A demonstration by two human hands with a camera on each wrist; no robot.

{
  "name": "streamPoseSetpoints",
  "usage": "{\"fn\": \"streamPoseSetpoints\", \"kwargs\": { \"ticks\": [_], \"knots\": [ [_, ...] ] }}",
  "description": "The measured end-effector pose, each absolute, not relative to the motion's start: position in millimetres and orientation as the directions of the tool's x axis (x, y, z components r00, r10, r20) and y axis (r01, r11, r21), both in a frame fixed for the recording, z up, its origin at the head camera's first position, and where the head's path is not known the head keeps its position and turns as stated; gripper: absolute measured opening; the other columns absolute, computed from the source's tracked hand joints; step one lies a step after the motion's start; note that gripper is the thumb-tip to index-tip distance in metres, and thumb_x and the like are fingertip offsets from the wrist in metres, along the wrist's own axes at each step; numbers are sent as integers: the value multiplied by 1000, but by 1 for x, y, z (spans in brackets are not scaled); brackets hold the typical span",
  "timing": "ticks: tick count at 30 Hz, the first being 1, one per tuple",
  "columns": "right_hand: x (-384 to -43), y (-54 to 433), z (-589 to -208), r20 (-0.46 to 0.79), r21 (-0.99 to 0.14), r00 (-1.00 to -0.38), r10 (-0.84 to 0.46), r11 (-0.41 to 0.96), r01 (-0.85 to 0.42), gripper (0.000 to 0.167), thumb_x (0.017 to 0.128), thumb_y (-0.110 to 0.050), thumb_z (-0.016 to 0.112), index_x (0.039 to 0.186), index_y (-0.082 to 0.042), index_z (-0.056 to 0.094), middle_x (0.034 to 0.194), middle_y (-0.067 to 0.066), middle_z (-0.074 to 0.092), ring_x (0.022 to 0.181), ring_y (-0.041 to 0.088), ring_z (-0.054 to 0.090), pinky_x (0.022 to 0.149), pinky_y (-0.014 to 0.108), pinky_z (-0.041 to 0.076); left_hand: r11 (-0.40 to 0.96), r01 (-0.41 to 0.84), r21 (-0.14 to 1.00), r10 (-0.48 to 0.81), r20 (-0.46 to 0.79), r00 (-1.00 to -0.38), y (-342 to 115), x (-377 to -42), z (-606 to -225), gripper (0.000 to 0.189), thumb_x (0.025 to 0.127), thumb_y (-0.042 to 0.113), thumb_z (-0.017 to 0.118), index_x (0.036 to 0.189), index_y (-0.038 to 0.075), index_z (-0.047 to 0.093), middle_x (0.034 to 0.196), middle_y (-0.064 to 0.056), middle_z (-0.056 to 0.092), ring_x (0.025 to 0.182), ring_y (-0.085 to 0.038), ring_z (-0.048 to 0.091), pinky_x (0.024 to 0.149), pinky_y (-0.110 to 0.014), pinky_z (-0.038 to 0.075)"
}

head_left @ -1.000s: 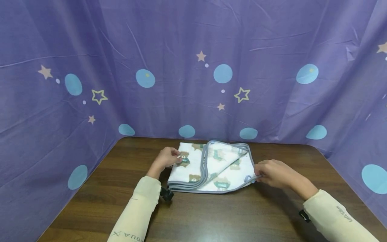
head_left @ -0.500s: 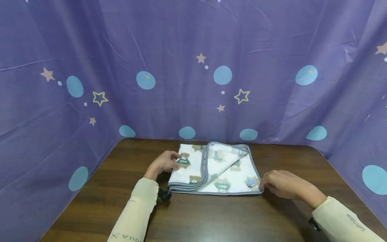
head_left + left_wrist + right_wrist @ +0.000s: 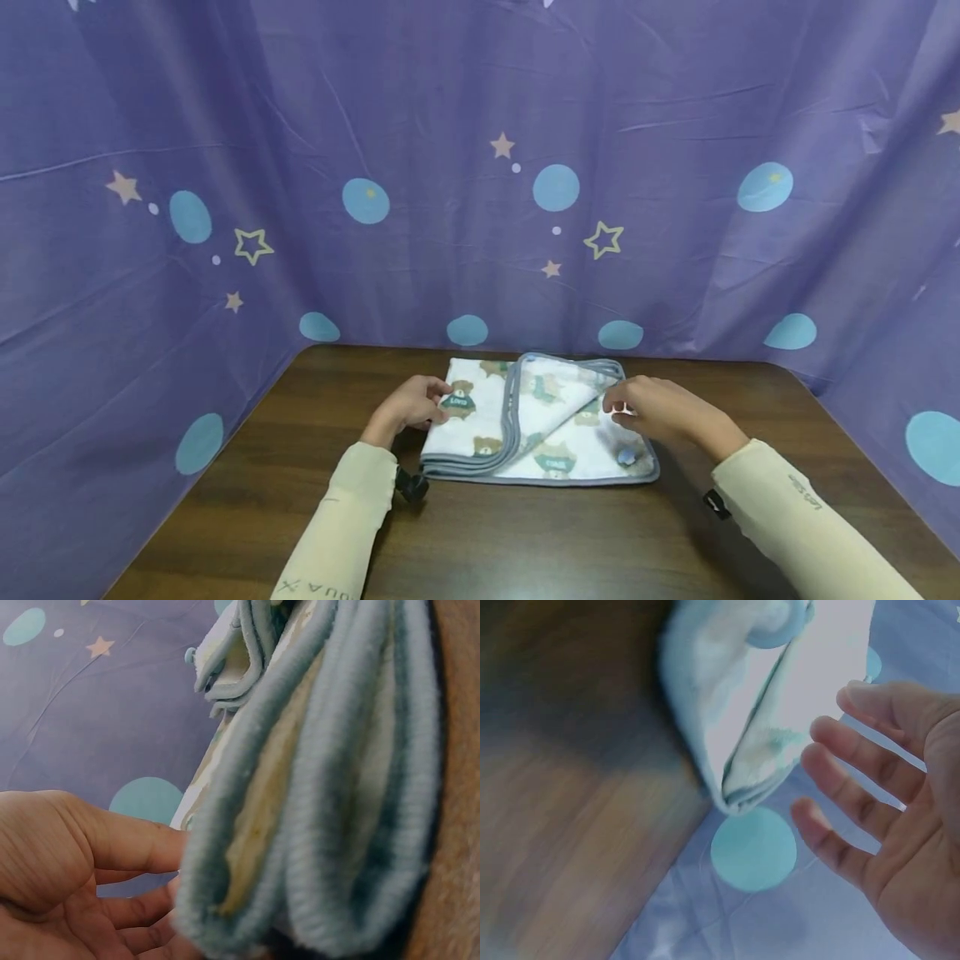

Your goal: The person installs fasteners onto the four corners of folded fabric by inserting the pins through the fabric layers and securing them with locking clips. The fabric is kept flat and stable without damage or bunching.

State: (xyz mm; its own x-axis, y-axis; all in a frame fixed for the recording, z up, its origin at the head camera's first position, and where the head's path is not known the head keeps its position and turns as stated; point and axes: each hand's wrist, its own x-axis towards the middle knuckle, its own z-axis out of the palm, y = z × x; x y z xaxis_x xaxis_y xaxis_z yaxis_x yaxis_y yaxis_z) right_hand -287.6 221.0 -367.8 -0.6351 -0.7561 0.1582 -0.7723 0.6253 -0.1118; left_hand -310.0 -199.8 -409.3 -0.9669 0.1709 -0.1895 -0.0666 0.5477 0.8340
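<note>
A white folded blanket (image 3: 480, 429) with brown bears, green print and grey-blue piping lies on the table, also large in the left wrist view. Its right part is one flatter flap (image 3: 596, 454) with a blue round patch near the front corner. My left hand (image 3: 414, 402) rests at the blanket's left edge, thumb and fingertips touching it; in the left wrist view the thumb (image 3: 142, 844) meets the cloth beside the thick folded layers. Over the blanket's right side hovers my right hand (image 3: 660, 408), its fingers (image 3: 855, 791) loosely bent, spread and holding nothing.
The brown wooden table (image 3: 480, 542) extends toward me and to both sides. A purple curtain (image 3: 450, 125) with stars and blue ovals hangs behind and at the sides. Small black devices sit under both cream sleeves (image 3: 341, 517).
My right hand has pulled the blanket's front right corner outward, flattened it, let go and moved back up and left over the blanket. The left hand has stayed nearly still.
</note>
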Motion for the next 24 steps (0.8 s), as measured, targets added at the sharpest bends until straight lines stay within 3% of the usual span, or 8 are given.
{"fn": "streamPoseSetpoints", "kwargs": {
  "ticks": [5, 11, 18, 24],
  "knots": [
    [-311, 193, -368, 157, -106, -637, -755, 628, -771, 22, 93, -7, 72, 115, -9, 72, 109, 3, 73, 95, 22, 69, 78, 39, 57, 547, -63, 835, 164, -180, -970, -199, -310, -410, 49, 85, -11, 73, 132, -4, 61, 86, -4, 47, 70, -15, 49, 59, -29, 53],
    [-329, 158, -368, 164, -70, -664, -729, 663, -745, 37, 95, -17, 74, 131, -10, 66, 124, 10, 64, 104, 30, 61, 83, 47, 54, 562, -64, 825, 162, -186, -969, -196, -309, -409, 49, 85, -11, 73, 132, -3, 62, 90, -6, 49, 74, -16, 49, 60, -29, 52],
    [-348, 122, -370, 108, -115, -718, -687, 709, -696, 50, 98, -20, 71, 145, -17, 55, 140, 10, 54, 123, 36, 50, 103, 64, 42, 583, -63, 810, 154, -186, -970, -195, -308, -409, 49, 84, -11, 74, 131, -2, 63, 91, -6, 50, 71, -16, 49, 59, -30, 52],
    [-360, 98, -370, 33, -121, -752, -658, 745, -656, 60, 96, -18, 74, 151, -18, 50, 149, 12, 50, 135, 40, 45, 112, 67, 33, 584, -52, 810, 155, -173, -973, -195, -309, -410, 48, 83, -13, 74, 129, -3, 64, 93, -8, 51, 71, -16, 50, 58, -29, 52]
  ]
}}
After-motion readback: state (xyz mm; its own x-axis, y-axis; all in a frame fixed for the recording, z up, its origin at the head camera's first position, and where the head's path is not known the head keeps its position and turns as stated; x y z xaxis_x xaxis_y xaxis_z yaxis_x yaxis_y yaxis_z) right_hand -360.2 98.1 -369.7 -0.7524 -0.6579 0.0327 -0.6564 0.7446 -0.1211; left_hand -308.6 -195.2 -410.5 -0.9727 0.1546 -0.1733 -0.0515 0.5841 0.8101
